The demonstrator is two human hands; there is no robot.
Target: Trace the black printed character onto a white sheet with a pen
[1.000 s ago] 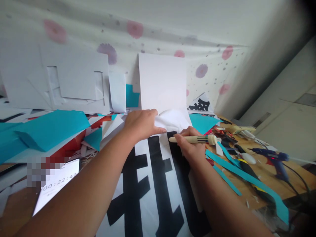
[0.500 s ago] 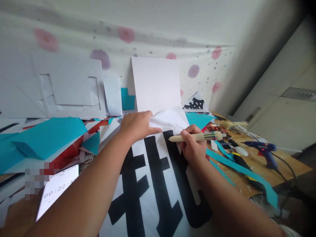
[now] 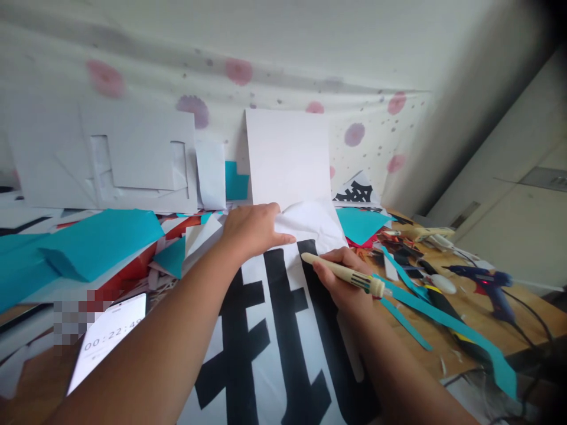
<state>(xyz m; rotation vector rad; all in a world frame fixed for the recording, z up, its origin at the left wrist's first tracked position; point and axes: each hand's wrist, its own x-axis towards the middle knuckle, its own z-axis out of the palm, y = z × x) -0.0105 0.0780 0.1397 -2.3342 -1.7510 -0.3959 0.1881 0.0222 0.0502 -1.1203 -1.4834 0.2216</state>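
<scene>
A large white paper sheet printed with thick black strokes lies in front of me. Across its upper left part lies my left hand, thumb stretched to the right and apart from the fingers, pressing on the sheet; some fingertips are hidden. My right hand is closed around a thick cream multicolour pen. The narrow end of the pen is over the top of the rightmost black stroke; whether it touches cannot be told. Beyond the strokes, the white upper part of the sheet is creased and raised.
A white board leans against the flowered curtain. Teal paper and a phone showing a timer lie left. To the right are a blue glue gun with its cord, teal strips and scraps on the wooden table.
The pen has tilted: its narrow end is slightly lower and its thick end has swung down toward me. My right hand has turned with it. My left hand stays on the sheet.
</scene>
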